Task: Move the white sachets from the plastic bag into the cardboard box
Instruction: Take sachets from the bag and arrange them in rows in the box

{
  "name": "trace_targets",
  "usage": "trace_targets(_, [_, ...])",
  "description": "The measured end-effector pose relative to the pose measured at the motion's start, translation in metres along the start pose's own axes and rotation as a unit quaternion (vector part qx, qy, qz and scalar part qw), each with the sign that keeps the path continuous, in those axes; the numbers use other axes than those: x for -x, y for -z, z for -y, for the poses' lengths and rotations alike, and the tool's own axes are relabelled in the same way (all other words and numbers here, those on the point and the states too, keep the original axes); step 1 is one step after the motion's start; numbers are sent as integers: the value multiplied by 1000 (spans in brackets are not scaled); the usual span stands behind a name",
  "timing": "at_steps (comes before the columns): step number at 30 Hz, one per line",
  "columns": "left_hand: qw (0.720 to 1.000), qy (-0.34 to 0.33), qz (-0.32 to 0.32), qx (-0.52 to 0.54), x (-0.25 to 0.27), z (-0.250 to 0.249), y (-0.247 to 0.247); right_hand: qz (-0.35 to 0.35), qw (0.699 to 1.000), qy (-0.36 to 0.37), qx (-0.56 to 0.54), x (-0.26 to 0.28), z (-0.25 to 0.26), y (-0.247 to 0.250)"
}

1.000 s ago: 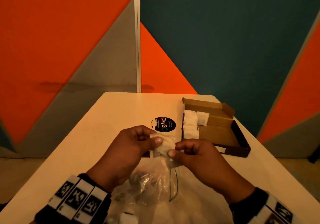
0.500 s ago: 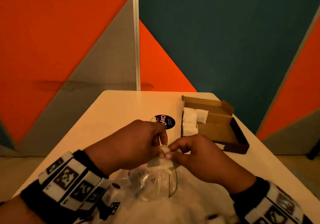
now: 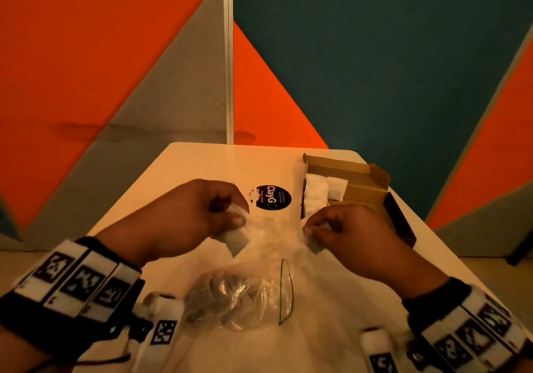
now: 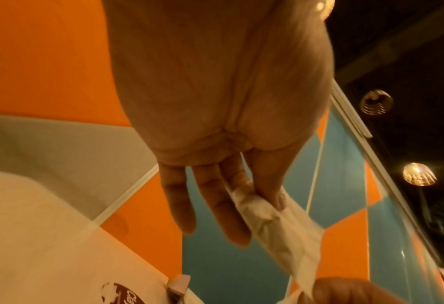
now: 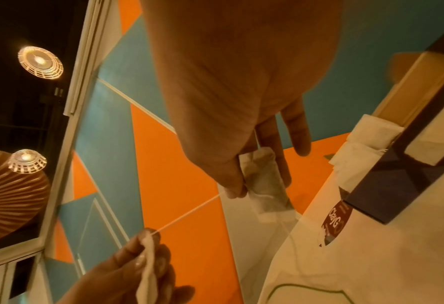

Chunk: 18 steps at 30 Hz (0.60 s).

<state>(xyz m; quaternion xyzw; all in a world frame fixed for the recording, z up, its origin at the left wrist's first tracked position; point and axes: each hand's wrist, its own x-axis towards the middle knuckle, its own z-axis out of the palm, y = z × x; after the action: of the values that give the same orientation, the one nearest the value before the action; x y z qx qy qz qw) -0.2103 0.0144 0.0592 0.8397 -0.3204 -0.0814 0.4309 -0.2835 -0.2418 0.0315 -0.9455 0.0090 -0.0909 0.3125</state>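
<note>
Both hands hover over the clear plastic bag, which lies crumpled on the white table with more sachets inside. My left hand pinches one white sachet between thumb and fingers. My right hand pinches a second sachet. In the right wrist view a thin white string runs taut from the right hand's sachet to the left hand's sachet. The open cardboard box stands just beyond the right hand, with several white sachets at its left end.
A round black sticker lies on the table between the hands and the box. The table's far edge meets an orange, grey and teal wall. The box stands close to the table's right edge.
The hands were together on one clump of sachets above the bag. They have pulled apart sideways, each with one sachet, and a string now stretches between them.
</note>
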Motion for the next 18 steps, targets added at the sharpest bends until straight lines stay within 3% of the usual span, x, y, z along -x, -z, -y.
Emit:
trace_targets(5, [972,-20,-86,219,-4,7,-9,-20,999,-27,-36,-11,-6,-2])
trace_targets(10, [894,-34,-106,433,-16,3,-25,-22,998,-31,-51,-14,-3,-8])
trace_targets(14, [863,-60,-127,485,-18,-2,-29,-25,995,-27,-91,-13,-2,-8])
trace_targets(18, [870,-80,-129,470,-16,-4,-23,-36,970,-45,-237,-21,2,-4])
